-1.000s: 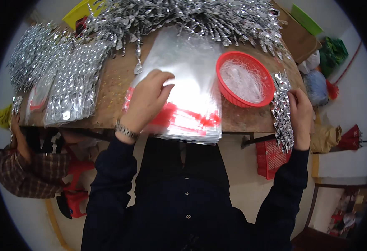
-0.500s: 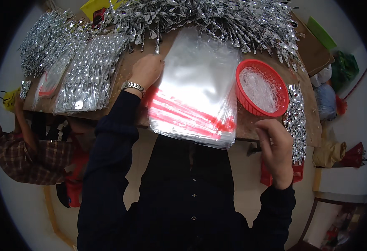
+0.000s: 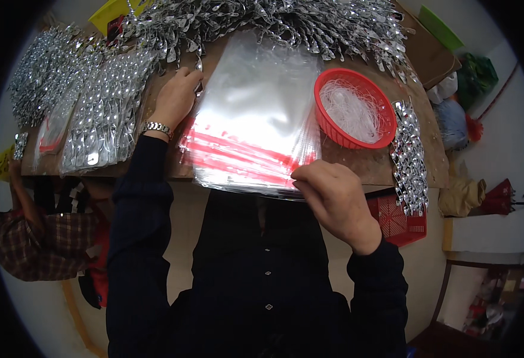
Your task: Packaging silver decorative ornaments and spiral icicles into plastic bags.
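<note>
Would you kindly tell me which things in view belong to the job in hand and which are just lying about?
Seemingly part of the job:
clear bags, flanked by the left hand and right hand
silver strands, just beyond the bags
red basket of fine threads

Apparently just lying about:
red umbrella
red crate
green bundle

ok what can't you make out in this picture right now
All in the head view:
Right hand: its fingers hide whether it grips the clear bags
Left hand: its back hides any grip
Silver strand pile: far side cut by top edge
Red crate: partly behind tabletop
</note>
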Available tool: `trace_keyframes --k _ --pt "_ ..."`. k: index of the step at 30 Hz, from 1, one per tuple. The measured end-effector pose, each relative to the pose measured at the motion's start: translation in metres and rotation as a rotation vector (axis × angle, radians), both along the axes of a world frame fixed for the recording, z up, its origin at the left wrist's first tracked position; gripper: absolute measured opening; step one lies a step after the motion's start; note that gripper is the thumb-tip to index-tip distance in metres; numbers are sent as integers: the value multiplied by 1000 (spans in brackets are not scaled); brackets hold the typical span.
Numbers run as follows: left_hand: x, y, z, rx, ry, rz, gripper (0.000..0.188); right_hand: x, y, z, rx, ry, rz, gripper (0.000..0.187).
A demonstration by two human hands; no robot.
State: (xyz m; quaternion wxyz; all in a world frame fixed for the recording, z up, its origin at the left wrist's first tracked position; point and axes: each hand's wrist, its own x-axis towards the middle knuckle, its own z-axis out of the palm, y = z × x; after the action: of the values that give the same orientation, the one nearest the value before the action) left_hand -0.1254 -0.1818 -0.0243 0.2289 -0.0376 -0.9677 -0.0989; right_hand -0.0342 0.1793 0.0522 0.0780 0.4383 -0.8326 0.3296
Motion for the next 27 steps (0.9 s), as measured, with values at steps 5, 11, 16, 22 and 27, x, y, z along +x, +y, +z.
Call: trace_keyframes --k 5,11,16,22,27 --pt "2 8 6 -31 27 -55 23 0 2 -1 29 -36 22 11" --pt "-5 -5 2 -107 73 -127 13 -11 15 16 -13 14 -23 12" --pt "-2 -6 11 -150 71 -168 10 -38 36 25 -87 -86 -213 8" --pt "6 -12 18 -247 67 -187 11 -83 58 17 -81 -123 -352 7" --pt "7 -10 13 -254 76 -205 14 -119 68 3 5 -63 -425 8"
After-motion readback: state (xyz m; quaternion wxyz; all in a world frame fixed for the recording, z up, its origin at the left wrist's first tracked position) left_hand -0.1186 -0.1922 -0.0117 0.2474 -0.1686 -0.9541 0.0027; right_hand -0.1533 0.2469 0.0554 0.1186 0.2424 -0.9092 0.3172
